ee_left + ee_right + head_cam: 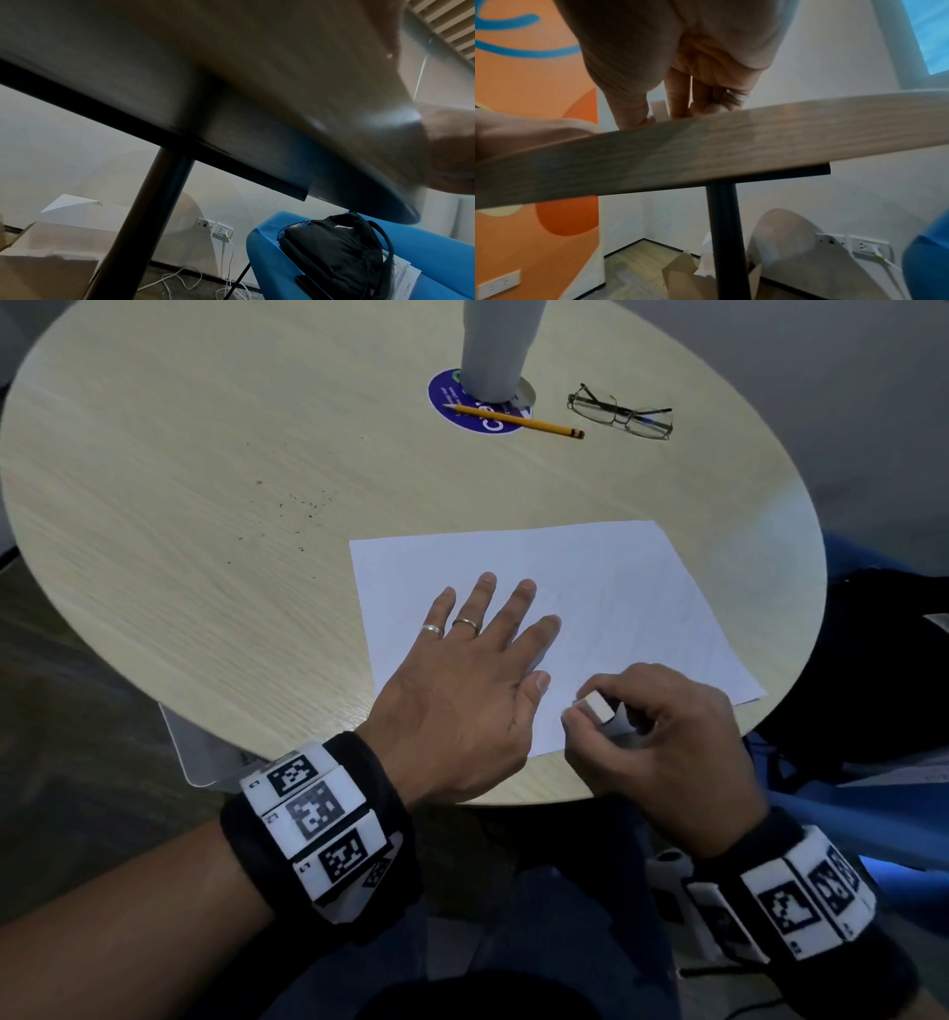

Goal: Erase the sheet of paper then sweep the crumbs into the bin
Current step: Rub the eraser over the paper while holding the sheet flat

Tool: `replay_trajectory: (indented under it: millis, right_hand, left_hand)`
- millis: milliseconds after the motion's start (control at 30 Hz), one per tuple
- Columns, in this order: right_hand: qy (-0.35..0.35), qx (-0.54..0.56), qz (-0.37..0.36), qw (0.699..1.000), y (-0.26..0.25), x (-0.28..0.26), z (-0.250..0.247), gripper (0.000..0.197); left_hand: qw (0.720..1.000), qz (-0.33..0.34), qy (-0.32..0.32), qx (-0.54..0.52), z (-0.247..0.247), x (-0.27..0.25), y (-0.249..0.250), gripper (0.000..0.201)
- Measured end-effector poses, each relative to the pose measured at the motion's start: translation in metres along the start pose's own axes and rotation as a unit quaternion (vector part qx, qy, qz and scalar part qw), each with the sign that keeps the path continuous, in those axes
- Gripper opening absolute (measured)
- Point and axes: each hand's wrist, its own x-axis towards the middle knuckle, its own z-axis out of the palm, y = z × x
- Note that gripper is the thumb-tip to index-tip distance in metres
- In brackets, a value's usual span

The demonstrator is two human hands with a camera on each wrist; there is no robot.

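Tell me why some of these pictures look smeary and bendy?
Head view: mostly sharp, but the wide lens bends the round table and the right hand pinching the eraser is a little blurred. Left wrist view: the table's underside is dim and smeared, with a white glare patch. Right wrist view: the table edge is soft and curved, and the eraser barely peeks out.

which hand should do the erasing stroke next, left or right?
Right. The right hand already pinches the eraser at the near edge of the sheet of paper. The left hand lies flat on the sheet, pinning it.
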Motion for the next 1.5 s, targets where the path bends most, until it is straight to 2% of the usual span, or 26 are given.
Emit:
replay_trajectory:
  millis: [33,167,233,367,467,533,600,700,767,867,933,1100,1233,1300,1433,1500]
  right_hand:
    - [-0.002,-0.003,0.0,1.0,0.003,0.001,-0.001,0.016]
    - [0.045,0.009,0.077,0.996,0.036,0.007,-0.02,0.022]
    - [0.051,-0.022,0.063,0.996,0.031,0.008,-0.018,0.021]
    - [0.016,-0.017,-0.005,1.0,0.003,0.001,0.002,0.013]
    - [0.033,0.023,0.07,0.997,0.028,0.009,-0.01,0.019]
    - [0.058,0.003,0.101,0.993,0.04,0.013,-0.019,0.019]
    - [0.067,-0.01,0.092,0.993,0.033,0.012,-0.017,0.019]
    - [0.02,0.003,0.038,0.999,0.009,0.005,-0.003,0.016]
    - [0.006,0.023,0.052,0.998,0.015,0.007,-0.004,0.018]
    - [0.067,0.021,0.106,0.992,0.042,0.015,-0.017,0.018]
    - [0.086,-0.006,0.1,0.991,0.04,0.015,-0.017,0.017]
    - [0.011,0.002,0.043,0.999,0.009,0.011,0.004,0.019]
    - [0.064,0.017,0.099,0.993,0.047,0.022,-0.013,0.025]
    - [0.086,-0.01,0.099,0.991,0.045,0.021,-0.013,0.024]
    - [0.045,0.012,0.064,0.997,0.013,0.014,0.002,0.018]
    - [0.035,0.03,0.071,0.996,0.021,0.017,0.001,0.021]
  left_hand:
    - [1.0,0.001,-0.001,0.0,0.0,0.0,0.0,0.058]
    - [1.0,-0.001,-0.002,0.003,0.0,0.0,0.0,0.058]
    - [1.0,-0.002,-0.003,0.001,0.0,0.0,0.001,0.058]
    - [1.0,0.0,0.0,-0.001,0.0,0.0,0.0,0.058]
    - [1.0,0.0,-0.003,0.0,0.0,0.0,-0.001,0.058]
    - [1.0,-0.002,-0.003,-0.005,0.001,0.0,-0.001,0.059]
    - [1.0,-0.001,-0.002,-0.009,0.0,0.0,-0.001,0.058]
    - [1.0,0.0,0.003,-0.011,0.0,0.0,-0.001,0.058]
    - [1.0,-0.001,0.002,-0.01,0.001,0.0,-0.001,0.058]
    - [1.0,-0.003,-0.005,-0.008,0.0,0.0,0.001,0.058]
    - [1.0,-0.004,-0.004,-0.011,-0.002,0.0,0.002,0.058]
    - [1.0,-0.003,-0.009,-0.011,-0.005,0.001,0.002,0.058]
    - [1.0,-0.006,-0.014,-0.005,-0.004,0.001,0.002,0.058]
    - [1.0,-0.008,-0.013,-0.001,-0.004,0.001,0.002,0.058]
    - [1.0,-0.006,-0.011,-0.001,-0.004,0.001,0.003,0.058]
    - [1.0,-0.006,-0.01,-0.003,-0.003,0.001,0.002,0.058]
